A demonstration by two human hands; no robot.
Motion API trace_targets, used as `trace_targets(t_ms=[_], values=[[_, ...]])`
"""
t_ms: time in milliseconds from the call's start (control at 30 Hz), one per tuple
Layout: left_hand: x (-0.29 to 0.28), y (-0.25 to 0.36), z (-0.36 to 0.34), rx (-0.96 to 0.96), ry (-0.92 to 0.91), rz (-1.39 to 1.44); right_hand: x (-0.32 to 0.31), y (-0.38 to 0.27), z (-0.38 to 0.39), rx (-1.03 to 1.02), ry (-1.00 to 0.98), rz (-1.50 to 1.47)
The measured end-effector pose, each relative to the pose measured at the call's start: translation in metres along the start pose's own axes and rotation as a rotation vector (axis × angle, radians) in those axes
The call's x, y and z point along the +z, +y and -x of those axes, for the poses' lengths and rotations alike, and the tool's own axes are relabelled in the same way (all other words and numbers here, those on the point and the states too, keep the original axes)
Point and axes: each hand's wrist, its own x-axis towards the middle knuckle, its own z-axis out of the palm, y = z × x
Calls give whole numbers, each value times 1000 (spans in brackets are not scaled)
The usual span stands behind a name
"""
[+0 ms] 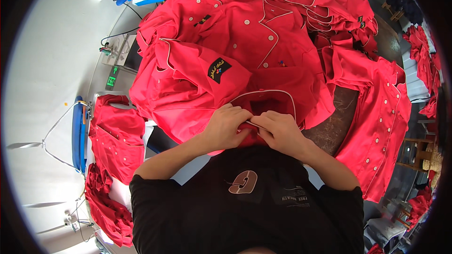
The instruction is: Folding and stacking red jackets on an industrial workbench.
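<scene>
While pinched by fingers (245,123): red jacket (245,66).

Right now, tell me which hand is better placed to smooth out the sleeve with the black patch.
Left, probably. The left hand lies on the side of the red jacket where the black patch sits, just beyond its knuckles. The right hand would have to cross over it.
</scene>
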Motion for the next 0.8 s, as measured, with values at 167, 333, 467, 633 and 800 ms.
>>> trace_targets(t_ms=[167,333,467,633,800], values=[[-14,0,-10,74,123,-58,-22,-20,-10,-86,15,204],[-33,12,-28,253,267,-157,-27,-8,-8,-99,165,240],[-31,11,-34,338,376,-206,-28,-1,-9,-283,243,278],[-29,7,-32,308,370,-220,-33,-11,-13,-96,192,293],[-33,7,-37,312,356,-191,-39,-11,-11,62,130,283]])
